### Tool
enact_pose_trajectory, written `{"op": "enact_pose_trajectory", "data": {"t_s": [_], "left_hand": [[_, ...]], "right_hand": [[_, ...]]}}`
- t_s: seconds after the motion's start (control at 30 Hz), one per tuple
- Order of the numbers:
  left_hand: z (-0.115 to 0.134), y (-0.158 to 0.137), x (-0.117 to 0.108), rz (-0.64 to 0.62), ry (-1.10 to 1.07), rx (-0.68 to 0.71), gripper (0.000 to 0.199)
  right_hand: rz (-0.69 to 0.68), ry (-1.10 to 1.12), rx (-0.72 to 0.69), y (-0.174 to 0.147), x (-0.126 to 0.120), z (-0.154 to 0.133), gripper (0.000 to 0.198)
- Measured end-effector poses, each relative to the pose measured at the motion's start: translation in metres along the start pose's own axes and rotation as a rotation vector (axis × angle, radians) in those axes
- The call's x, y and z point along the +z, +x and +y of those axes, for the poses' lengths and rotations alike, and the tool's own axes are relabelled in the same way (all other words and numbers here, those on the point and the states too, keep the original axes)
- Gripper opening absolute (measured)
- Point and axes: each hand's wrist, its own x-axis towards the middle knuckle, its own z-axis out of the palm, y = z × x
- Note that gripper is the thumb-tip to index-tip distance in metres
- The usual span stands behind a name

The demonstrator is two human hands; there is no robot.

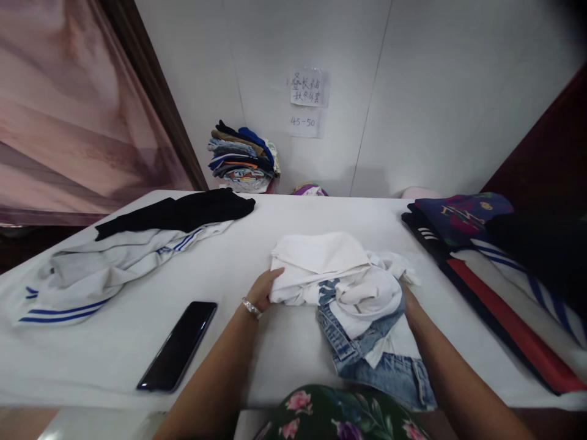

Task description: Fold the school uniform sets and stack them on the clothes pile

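left hand (pixel 265 289) grips the left edge of a white garment (pixel 339 275) bundled mid-table (pixel 257 360), fingers curled over the fabric. right hand (pixel 411 307) mostly hidden behind the bundle; grip cannot be told. denim piece (pixel 367 360) lies under it, near the front edge. black phone (pixel 178 345) to the left.
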Motion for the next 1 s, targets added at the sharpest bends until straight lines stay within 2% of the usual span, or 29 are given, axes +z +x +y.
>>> {"op": "enact_pose_trajectory", "data": {"t_s": [0.07, 0.13, 0.2, 0.23, 0.3, 0.33, 0.4, 0.5, 0.6, 0.7, 0.77, 0.87, 1.0], "left_hand": [[0.0, -0.002, 0.002, -0.003, -0.126, -0.043, 0.037], [0.0, -0.003, 0.003, 0.028, -0.178, -0.054, 0.039], [-0.001, -0.002, 0.004, 0.034, -0.195, -0.062, 0.039], [-0.002, -0.001, 0.005, 0.032, -0.2, -0.061, 0.039], [-0.004, 0.0, 0.005, 0.022, -0.206, -0.054, 0.038], [-0.005, 0.001, 0.004, 0.016, -0.21, -0.054, 0.038], [-0.006, 0.003, 0.004, 0.009, -0.216, -0.062, 0.038], [-0.005, 0.003, 0.003, 0.022, -0.232, -0.082, 0.04], [-0.002, 0.0, 0.003, -0.001, -0.28, -0.058, 0.04], [0.001, -0.002, 0.001, -0.078, -0.33, -0.055, 0.044], [0.002, -0.002, -0.001, -0.091, -0.342, -0.098, 0.055], [0.0, -0.001, -0.004, -0.073, -0.386, -0.105, 0.066], [-0.003, 0.003, -0.005, -0.147, -0.466, -0.001, 0.059]], "right_hand": [[0.024, -0.119, 0.031, -0.001, -0.01, -0.009, 0.021], [0.056, -0.388, 0.016, -0.006, -0.021, -0.025, 0.017], [0.124, -0.659, -0.107, -0.015, -0.026, -0.049, 0.016], [0.165, -0.725, -0.199, -0.02, -0.025, -0.062, 0.018], [0.211, -0.711, -0.389, -0.026, -0.012, -0.088, 0.02], [0.169, -0.678, -0.462, -0.027, -0.001, -0.098, 0.021], [-0.036, -0.696, -0.529, -0.021, 0.023, -0.111, 0.031], [-0.383, -0.955, -0.431, 0.002, 0.054, -0.11, 0.06], [-0.473, -1.226, -0.303, 0.027, 0.073, -0.098, 0.073], [-0.496, -1.369, -0.346, 0.041, 0.084, -0.095, 0.052], [-0.526, -1.368, -0.381, 0.046, 0.086, -0.101, 0.035], [-0.502, -1.2, -0.397, 0.056, 0.084, -0.119, 0.029], [-0.264, -0.895, -0.276, 0.089, 0.078, -0.143, 0.015]]}}
